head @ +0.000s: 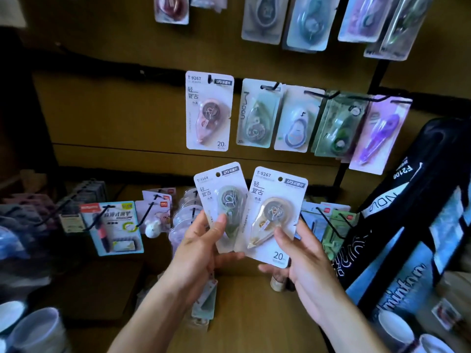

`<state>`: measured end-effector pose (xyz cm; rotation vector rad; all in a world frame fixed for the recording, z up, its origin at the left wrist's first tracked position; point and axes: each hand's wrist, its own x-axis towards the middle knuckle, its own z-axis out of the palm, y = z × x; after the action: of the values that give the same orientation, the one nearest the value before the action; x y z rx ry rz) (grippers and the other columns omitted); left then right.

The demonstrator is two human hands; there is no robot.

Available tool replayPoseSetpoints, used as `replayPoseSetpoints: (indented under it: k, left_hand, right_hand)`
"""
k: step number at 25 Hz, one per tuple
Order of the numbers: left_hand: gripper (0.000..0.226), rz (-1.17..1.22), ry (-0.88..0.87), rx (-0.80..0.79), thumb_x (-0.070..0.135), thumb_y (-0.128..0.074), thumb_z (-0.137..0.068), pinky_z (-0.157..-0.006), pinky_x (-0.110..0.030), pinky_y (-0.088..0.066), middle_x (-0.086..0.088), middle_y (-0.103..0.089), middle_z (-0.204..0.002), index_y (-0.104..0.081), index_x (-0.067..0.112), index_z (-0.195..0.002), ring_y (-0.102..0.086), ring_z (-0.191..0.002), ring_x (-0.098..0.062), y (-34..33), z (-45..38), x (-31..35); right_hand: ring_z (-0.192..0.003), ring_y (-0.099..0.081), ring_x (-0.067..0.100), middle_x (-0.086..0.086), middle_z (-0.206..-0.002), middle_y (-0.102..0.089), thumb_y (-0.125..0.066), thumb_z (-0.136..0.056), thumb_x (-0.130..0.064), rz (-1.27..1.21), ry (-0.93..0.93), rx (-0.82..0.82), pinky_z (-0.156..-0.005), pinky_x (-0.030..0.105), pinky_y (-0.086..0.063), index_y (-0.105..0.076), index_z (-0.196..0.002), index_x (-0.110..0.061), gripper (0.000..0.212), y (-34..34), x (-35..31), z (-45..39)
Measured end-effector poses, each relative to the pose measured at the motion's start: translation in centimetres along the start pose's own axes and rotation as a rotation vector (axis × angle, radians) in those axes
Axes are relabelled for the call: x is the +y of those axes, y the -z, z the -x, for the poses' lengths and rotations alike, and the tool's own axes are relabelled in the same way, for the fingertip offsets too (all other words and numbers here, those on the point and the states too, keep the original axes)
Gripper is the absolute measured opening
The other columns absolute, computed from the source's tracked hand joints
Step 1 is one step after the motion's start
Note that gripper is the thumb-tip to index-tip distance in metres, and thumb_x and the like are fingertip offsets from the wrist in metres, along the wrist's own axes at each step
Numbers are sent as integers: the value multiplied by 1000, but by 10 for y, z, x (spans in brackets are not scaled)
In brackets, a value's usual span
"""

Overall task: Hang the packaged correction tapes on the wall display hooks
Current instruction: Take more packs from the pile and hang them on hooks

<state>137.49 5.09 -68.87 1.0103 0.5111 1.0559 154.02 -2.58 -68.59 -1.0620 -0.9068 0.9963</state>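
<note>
My left hand (pixel 201 248) grips a carded correction tape with a green dispenser (pixel 221 197), thumb on its front. My right hand (pixel 298 253) pinches a second card with a beige dispenser (pixel 276 212), which overlaps the green one's right edge. Both cards are upright, punch holes at the top, held below the wall display. Directly above, a pink correction tape pack (pixel 209 110) hangs on a black hook (pixel 210 79). To its right, hooks carry further packs, starting with a green one (pixel 257 115).
More packs hang in a row higher up (pixel 305 24). Lower hooks hold a pen pack (pixel 116 228) at left and other stationery at right (pixel 328 220). A black badminton bag (pixel 407 238) leans at right. Cups (pixel 33 329) stand bottom left. Loose packs (pixel 204 304) lie under my left forearm.
</note>
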Motion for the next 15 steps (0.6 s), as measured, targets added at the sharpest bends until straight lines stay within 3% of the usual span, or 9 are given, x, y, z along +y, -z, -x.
replayPoseSetpoints:
  k: [4, 7, 10, 12, 15]
  left_hand:
    - [41, -69, -55, 46, -4, -64, -85, -59, -33, -59, -12, -75, -109, -61, 17, -120, -73, -90, -33, 10, -2, 6]
    - [40, -96, -90, 122, -5, -67, -85, -63, -38, -58, -11, -76, -105, -62, 19, -117, -74, -89, -34, 15, -3, 8]
    - [38, -125, -165, 201, -3, -69, -84, -57, -32, -56, -10, -77, -100, -62, 17, -116, -73, -78, -26, 18, -6, 12]
    - [33, -110, -216, 257, 0, -68, -86, -64, -38, -56, -11, -77, -98, -64, 14, -114, -72, -75, -28, 21, -7, 18]
    - [27, -27, -266, 363, 3, -68, -87, -68, -36, -56, -9, -77, -101, -67, 14, -111, -72, -81, -27, 35, -11, 25]
  right_hand:
    - [-91, -74, 28, 6, -101, -77, -62, -89, 5, 95, 15, -4, -64, 33, -60, -62, -116, -19, 37, -18, 2, -12]
    - [-85, -74, 29, 6, -101, -76, -58, -93, 2, 144, 5, -21, -61, 34, -59, -61, -120, -17, 32, -29, 4, -19]
    - [-54, -64, 27, -7, -90, -77, -54, -98, -8, 191, 21, -61, -47, 31, -50, -51, -122, -36, 37, -40, 1, -19]
    - [-47, -56, 22, -10, -83, -76, -55, -98, -11, 181, 47, -33, -44, 31, -46, -46, -120, -44, 41, -44, -2, -20]
    - [-50, -56, 23, 14, -85, -73, -57, -96, -12, 172, 86, -22, -45, 32, -46, -51, -134, -20, 40, -51, -16, -21]
